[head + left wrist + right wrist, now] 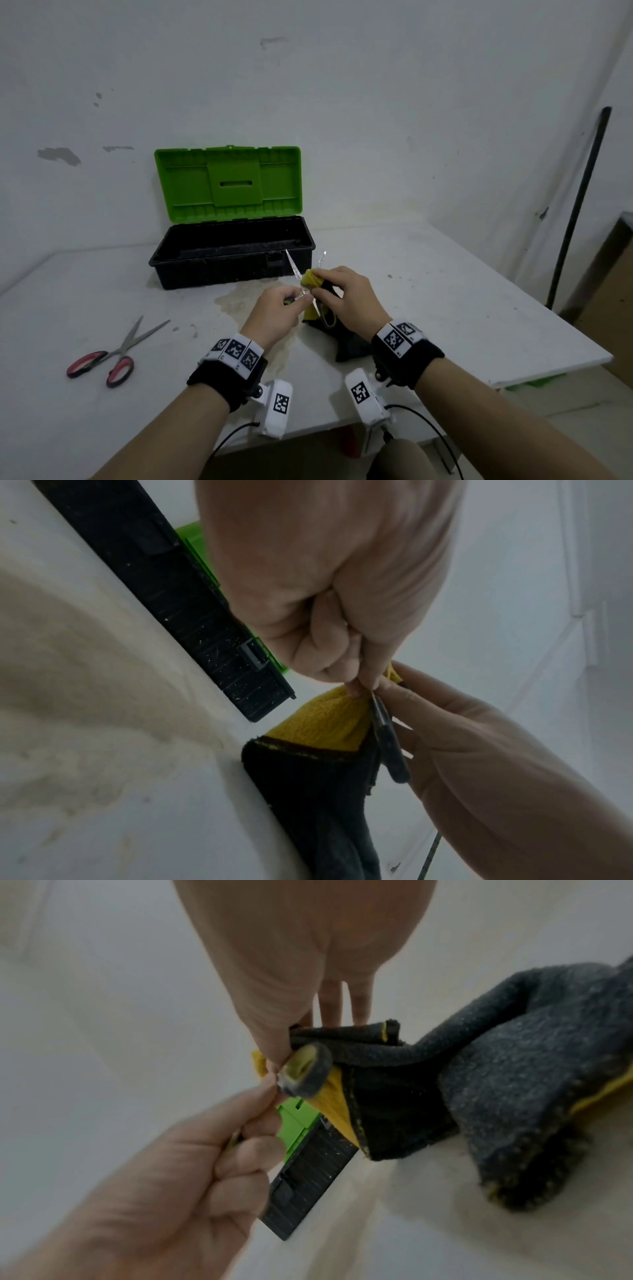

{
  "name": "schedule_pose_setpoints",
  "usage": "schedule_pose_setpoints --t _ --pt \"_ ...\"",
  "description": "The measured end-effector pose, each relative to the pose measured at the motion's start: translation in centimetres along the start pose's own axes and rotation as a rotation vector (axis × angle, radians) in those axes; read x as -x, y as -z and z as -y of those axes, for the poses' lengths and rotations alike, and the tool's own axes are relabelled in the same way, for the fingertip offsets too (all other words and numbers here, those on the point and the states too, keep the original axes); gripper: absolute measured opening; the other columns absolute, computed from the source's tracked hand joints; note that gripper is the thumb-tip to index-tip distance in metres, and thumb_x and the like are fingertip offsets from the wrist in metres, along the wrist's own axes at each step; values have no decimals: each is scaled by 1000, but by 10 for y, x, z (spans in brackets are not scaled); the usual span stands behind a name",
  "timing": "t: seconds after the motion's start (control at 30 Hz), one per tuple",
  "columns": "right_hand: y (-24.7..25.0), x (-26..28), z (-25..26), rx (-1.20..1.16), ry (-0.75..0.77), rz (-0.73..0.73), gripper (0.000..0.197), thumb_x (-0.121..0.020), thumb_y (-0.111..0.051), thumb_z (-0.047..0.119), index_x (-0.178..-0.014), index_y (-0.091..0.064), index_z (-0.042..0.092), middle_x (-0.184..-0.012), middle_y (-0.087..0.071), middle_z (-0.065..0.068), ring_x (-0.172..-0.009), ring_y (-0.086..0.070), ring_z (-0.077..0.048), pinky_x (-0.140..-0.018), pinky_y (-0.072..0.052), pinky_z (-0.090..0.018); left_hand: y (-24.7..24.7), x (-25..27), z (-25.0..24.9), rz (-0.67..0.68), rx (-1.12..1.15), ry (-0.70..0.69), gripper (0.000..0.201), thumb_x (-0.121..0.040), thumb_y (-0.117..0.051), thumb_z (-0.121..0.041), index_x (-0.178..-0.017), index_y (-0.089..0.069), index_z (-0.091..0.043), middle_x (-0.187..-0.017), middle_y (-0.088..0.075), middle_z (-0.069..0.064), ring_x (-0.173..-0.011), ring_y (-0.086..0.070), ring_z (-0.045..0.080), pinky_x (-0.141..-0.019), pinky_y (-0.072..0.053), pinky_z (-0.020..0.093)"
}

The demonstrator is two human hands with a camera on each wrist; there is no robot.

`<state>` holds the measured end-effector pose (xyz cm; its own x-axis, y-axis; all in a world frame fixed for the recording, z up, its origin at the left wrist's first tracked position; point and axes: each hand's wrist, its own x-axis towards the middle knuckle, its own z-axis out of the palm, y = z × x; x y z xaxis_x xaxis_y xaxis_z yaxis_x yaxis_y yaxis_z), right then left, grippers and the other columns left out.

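Scissors (293, 269) stand open over the table (445, 291), blades pointing far toward the toolbox (233, 265). Left hand (275, 313) grips them near the pivot, and just right, right hand (344, 296) pinches the cloth (310, 278) onto the right blade.

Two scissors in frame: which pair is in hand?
The dark-handled pair: left hand holds it, right hand pinches a yellow cloth against it. The red-handled pair lies untouched at table left.

A bare, makeshift workroom: scuffed white walls (342, 85) with chipped patches, a stained white table (445, 291), an open green-lidded toolbox (229, 253) at twelve o'clock on it, red-handled scissors (113, 349) at eight o'clock, and a black pole (579, 212) leaning on the wall at two o'clock.
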<state>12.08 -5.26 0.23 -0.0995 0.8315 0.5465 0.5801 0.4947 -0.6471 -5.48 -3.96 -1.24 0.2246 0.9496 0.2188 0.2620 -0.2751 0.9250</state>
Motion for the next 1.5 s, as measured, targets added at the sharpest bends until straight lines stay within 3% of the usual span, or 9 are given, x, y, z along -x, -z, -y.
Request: schedule_pose_setpoints --t 0.2,0.33,0.5,0.7,0.87,0.97,1.17,1.37,1.5 --pt "9 0 7 -14 81 12 19 -90 -55 8 -102 -60 21 -95 -69 7 -82 -65 -9 -75 -55 -28 2 1 -1 9 -38 17 35 -94 -66 -35 -82 -63 -2 -65 -46 0 -51 -44 11 -45 -36 18" --pt "16 -2 10 109 184 23 11 -94 -56 15 -105 -58 19 -96 -66 5 -87 -61 -8 -78 -51 -28 5 3 -4 11 -65 -10 32 -93 -67 -32 -68 -58 -15 -61 -46 -4 -52 -45 11 -46 -37 18" --pt "15 2 8 229 230 151 10 -95 -60 24 -104 -59 19 -96 -66 3 -85 -62 -14 -74 -50 -30 6 1 1 38 -158 -55 34 -90 -69 -39 -63 -55 -23 -61 -52 -6 -56 -51 14 -60 -46 35" --pt "11 3 5 207 252 55 16 -92 -66 23 -107 -72 20 -89 -68 0 -80 -63 -13 -75 -52 -26 4 1 1 30 -143 -39 33 -91 -69 -39 -64 -59 -22 -62 -52 -7 -58 -49 14 -63 -44 37" --pt "26 -16 -4 250 71 -123 14 -91 -66 22 -102 -74 18 -87 -70 -2 -80 -63 -16 -79 -51 -35 7 6 2 52 -177 -32 31 -92 -68 -41 -66 -63 -26 -64 -56 -9 -58 -51 11 -64 -45 32" --pt "34 -20 0 225 77 -206 12 -91 -66 20 -99 -74 20 -91 -72 3 -83 -64 -10 -81 -51 -29 7 7 2 71 -130 10 29 -92 -67 -40 -77 -70 -16 -67 -58 -2 -53 -49 9 -58 -44 28" --pt "16 -2 15 234 186 95 13 -94 -61 21 -99 -72 23 -85 -65 1 -78 -61 -13 -75 -48 -23 6 6 -7 63 -155 -3 28 -92 -69 -36 -69 -64 -21 -55 -52 -12 -50 -48 10 -52 -41 24" --pt "36 -27 -1 343 -11 -85 14 -93 -59 21 -100 -72 18 -90 -68 -3 -85 -61 -19 -80 -48 -31 12 6 -3 81 -205 -15 29 -92 -68 -40 -72 -67 -20 -65 -55 -3 -57 -50 13 -60 -44 32" --pt "24 -11 13 243 134 -11 11 -93 -61 22 -100 -70 21 -90 -66 2 -82 -60 -11 -78 -45 -20 12 5 -2 76 -119 41 31 -92 -68 -39 -75 -68 -14 -63 -56 -1 -53 -47 13 -56 -42 30"
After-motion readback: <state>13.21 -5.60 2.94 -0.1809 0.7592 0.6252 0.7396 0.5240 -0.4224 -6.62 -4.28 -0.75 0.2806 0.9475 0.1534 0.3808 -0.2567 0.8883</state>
